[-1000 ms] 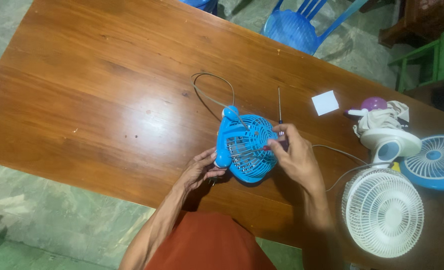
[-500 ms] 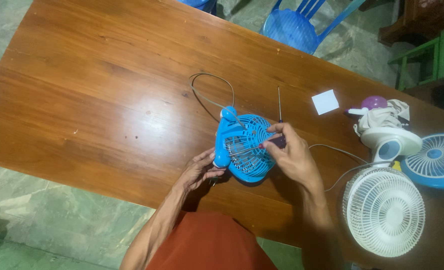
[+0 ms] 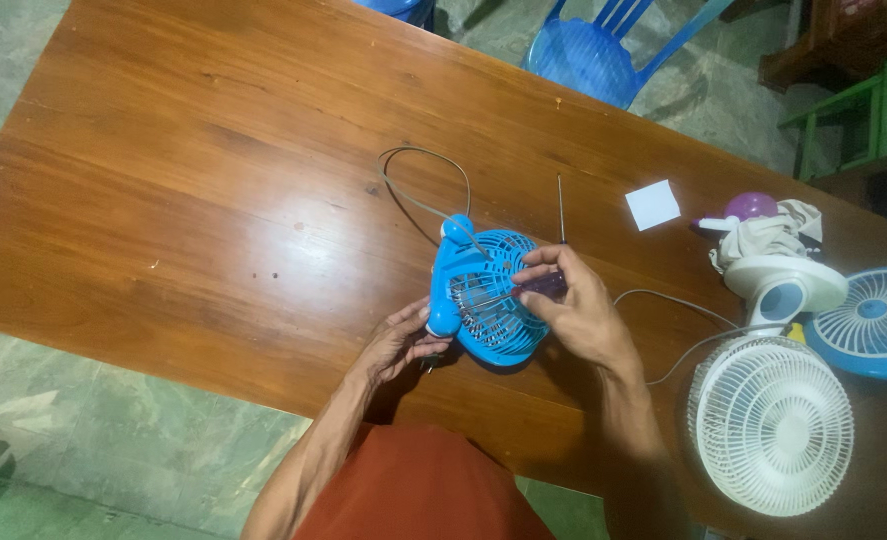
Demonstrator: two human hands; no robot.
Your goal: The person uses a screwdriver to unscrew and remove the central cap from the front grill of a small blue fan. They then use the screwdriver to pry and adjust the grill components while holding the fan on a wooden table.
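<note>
on the brown wooden table point(image 3: 193, 190), both hands point(image 3: 573, 310) grip a blue fan point(image 3: 488, 300).

Small blue fan point(image 3: 488, 297), grille up, tilted, held w/ screwdriver point(image 3: 560, 225) alongside.

Glossy varnished wood on the table point(image 3: 213, 200); smooth blue plastic with thin metal grille wires on the small fan point(image 3: 488, 295); matt white plastic fan point(image 3: 771, 420) at four o'clock; crumpled cloth point(image 3: 763, 235) beyond.
</note>
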